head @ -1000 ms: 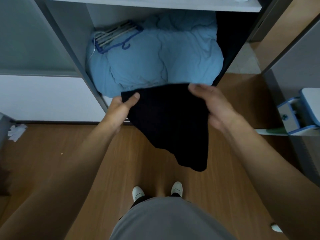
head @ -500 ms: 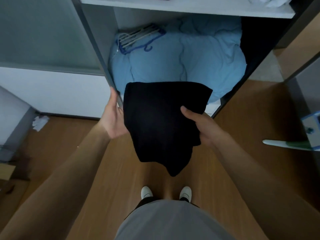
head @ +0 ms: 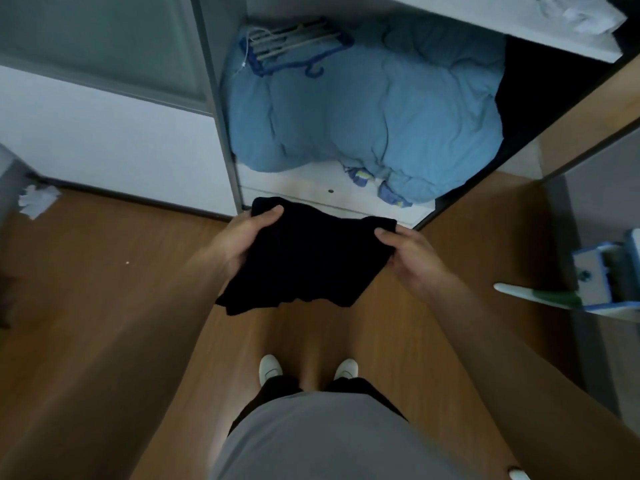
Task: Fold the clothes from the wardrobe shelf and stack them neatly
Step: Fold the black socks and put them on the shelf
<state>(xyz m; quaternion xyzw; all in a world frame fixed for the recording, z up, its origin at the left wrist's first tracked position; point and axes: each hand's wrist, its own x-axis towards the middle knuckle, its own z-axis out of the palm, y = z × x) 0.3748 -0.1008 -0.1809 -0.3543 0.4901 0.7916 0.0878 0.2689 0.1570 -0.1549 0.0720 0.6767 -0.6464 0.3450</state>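
A black garment [head: 308, 258], folded into a compact bundle, hangs in the air in front of the wardrobe's lower compartment. My left hand [head: 247, 237] grips its left upper corner, thumb on top. My right hand [head: 405, 251] grips its right upper corner, thumb over the edge. The garment's lower edge droops between my hands above the wooden floor. A white shelf [head: 540, 32] at the top right carries a pale crumpled item [head: 585, 19].
A bulky light-blue duvet [head: 374, 112] fills the open compartment, with a bundle of hangers [head: 294, 43] on it. A grey frosted sliding door [head: 104, 46] stands left. A blue-and-white object [head: 602, 275] juts in at the right. Crumpled white paper [head: 36, 199] lies on the floor left.
My hands have lowered the black garment and gathered it into a shorter, wider bundle. Both hands shifted to its top corners. The view tilted down toward the wardrobe base.
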